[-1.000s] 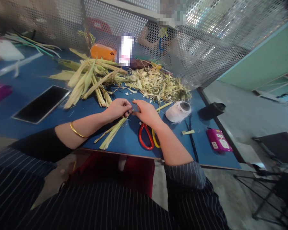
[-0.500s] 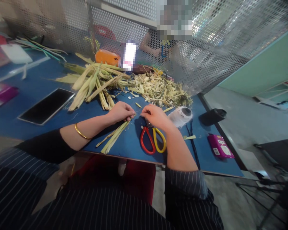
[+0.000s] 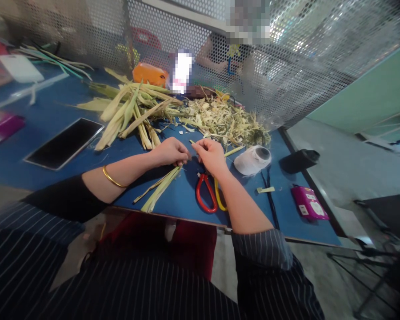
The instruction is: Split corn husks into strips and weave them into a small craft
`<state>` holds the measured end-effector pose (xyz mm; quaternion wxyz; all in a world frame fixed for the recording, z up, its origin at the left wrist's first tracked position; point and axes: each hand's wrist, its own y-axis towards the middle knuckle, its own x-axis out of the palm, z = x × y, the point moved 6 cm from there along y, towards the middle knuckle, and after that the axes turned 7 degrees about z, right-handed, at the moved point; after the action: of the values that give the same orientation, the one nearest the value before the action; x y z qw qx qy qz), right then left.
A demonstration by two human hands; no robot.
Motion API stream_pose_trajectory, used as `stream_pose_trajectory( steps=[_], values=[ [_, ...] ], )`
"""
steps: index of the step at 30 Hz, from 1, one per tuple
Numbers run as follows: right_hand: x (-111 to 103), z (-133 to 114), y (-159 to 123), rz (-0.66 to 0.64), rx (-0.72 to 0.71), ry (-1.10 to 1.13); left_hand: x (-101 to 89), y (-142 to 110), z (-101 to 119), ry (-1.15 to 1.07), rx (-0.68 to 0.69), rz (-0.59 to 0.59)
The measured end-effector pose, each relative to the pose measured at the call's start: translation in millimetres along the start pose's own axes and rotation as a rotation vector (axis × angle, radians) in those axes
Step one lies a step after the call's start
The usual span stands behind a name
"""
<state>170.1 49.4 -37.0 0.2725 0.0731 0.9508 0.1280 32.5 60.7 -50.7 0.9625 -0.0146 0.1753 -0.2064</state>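
Note:
My left hand (image 3: 174,151) is closed in a pinch at the upper end of a small bundle of pale green corn husk strips (image 3: 160,189), whose loose ends point toward the table's front edge. Close by on the right, my right hand (image 3: 210,154) has its fingertips pressed together. A small husk piece (image 3: 191,142) shows at those fingertips, but whether they grip it is unclear. Below my right hand lie scissors with one red handle (image 3: 206,194) and one yellow; hand and forearm cover the blades and part of the yellow handle.
Whole husks (image 3: 126,111) and a heap of shredded husk (image 3: 226,118) lie behind my hands. A white thread cone (image 3: 251,161), black roll (image 3: 300,161) and purple pack (image 3: 309,203) stand right. Left lies a dark phone (image 3: 65,143). Beyond the perforated screen (image 3: 173,26) sits another person.
My right hand has shifted slightly forward, its fingers coming to the small husk piece. Its forearm now covers more of the yellow scissor handle. My left hand stays at the bundle.

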Motion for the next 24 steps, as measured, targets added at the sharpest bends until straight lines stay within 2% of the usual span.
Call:
stream_pose_trajectory(
  steps=[8,12,15,21,24],
  values=[
    [-5.1,-14.8,-2.3,-0.040,-0.132,-0.120,0.6,-0.8,1.8,-0.038,-0.054,-0.005],
    [-9.9,-13.5,-2.4,-0.038,-0.099,-0.138,1.0,0.1,0.2,-0.060,-0.052,0.002],
    [-9.3,-17.5,-4.2,-0.086,-0.117,-0.113,1.3,0.4,0.1,-0.046,-0.039,0.015],
    [-6.2,-32.8,-10.6,-0.183,-0.244,-0.058,1.6,0.4,1.1,-0.016,-0.023,0.038],
    [-3.3,-33.0,-12.4,-0.239,-0.236,-0.031,1.7,-0.1,2.0,-0.016,-0.022,0.037]
  ],
)
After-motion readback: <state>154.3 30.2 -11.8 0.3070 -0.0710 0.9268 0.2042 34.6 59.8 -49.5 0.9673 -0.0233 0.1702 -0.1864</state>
